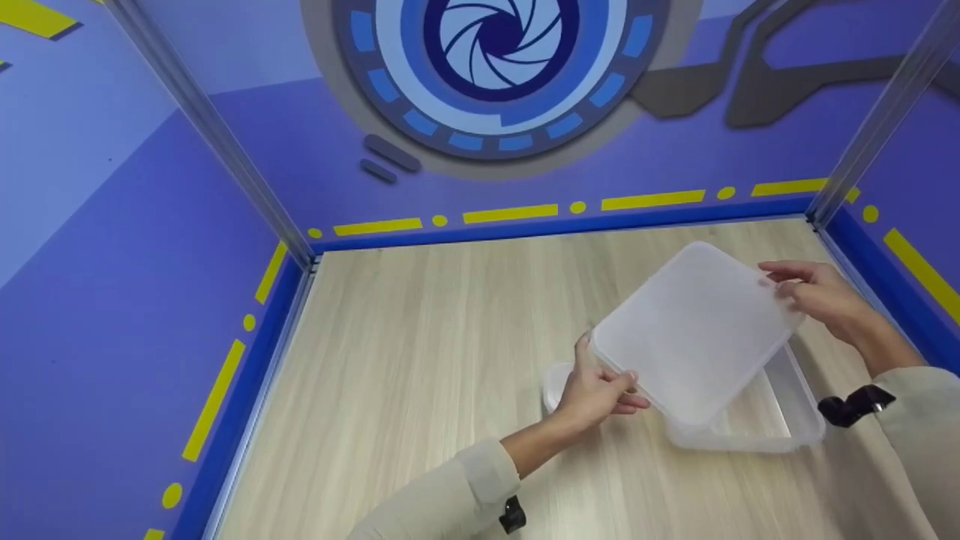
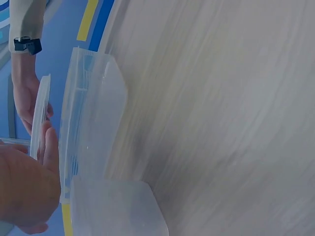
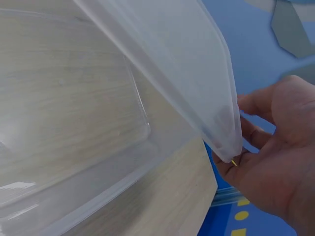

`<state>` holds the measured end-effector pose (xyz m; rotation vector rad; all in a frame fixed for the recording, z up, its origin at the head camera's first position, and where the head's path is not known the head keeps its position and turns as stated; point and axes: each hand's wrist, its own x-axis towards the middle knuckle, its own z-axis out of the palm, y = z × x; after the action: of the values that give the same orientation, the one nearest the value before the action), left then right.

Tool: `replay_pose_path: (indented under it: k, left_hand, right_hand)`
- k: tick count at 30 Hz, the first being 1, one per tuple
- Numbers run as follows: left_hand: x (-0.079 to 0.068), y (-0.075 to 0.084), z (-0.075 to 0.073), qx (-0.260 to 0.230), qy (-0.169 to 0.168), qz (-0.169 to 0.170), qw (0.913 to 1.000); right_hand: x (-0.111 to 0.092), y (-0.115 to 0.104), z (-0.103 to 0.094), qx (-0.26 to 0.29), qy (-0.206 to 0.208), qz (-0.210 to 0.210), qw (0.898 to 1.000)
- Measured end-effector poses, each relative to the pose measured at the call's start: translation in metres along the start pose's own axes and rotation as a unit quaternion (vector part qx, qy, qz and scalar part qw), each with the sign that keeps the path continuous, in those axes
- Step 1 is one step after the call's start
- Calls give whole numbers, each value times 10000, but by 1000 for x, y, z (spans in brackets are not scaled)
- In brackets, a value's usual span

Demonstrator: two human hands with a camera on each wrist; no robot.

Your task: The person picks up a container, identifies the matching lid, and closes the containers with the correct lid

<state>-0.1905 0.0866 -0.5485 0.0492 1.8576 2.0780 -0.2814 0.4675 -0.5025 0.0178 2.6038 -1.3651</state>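
A translucent white rectangular lid (image 1: 694,330) is held tilted above a clear plastic container (image 1: 806,405). My left hand (image 1: 596,390) grips the lid's near left edge, thumb on top and fingers beneath. At the opposite edge, my right hand (image 1: 817,296) pinches the lid near its corner, seen close up with the lid (image 3: 197,83) in the right wrist view. The lidless container (image 3: 93,196) stands on the table, wood grain showing through its bottom; the lid covers part of it in the head view. Partly behind the left hand is a second, smaller translucent box (image 1: 555,382).
The wood-grain table (image 1: 420,352) runs to a blue panel wall (image 1: 262,135) at the back and left. Another wall panel (image 1: 919,217) rises close beyond the right hand. Metal posts (image 1: 217,142) mark the corners. In the left wrist view, the smaller box (image 2: 118,209) sits beside the larger container.
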Motion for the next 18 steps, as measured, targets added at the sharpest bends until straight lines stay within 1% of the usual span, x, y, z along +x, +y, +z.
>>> replay_pose_path:
  k: [5,7,9,11,13,16,18]
  left_hand:
    - [6,-5,-4,64,235,102,9997]
    - [7,-6,-6,109,264,149,9995]
    - [8,-6,-7,150,258,199,9994]
    - [8,-6,-8,142,257,249,9993]
    - [7,-4,-8,72,226,258,9994]
    - [5,-1,-6,-224,128,192,9995]
    - [3,1,-3,-402,59,145,9991]
  right_hand:
    - [0,3,0,162,120,-148,9997]
    - [0,4,0,191,252,-219,9993]
    - [-1,4,0,130,450,-202,9987]
    - [-2,3,0,-1,627,-94,9980]
    - [-3,3,-1,-134,737,144,9971]
    - [-4,2,-2,-213,833,401,9955]
    - [-5,3,-2,-235,879,478,9947]
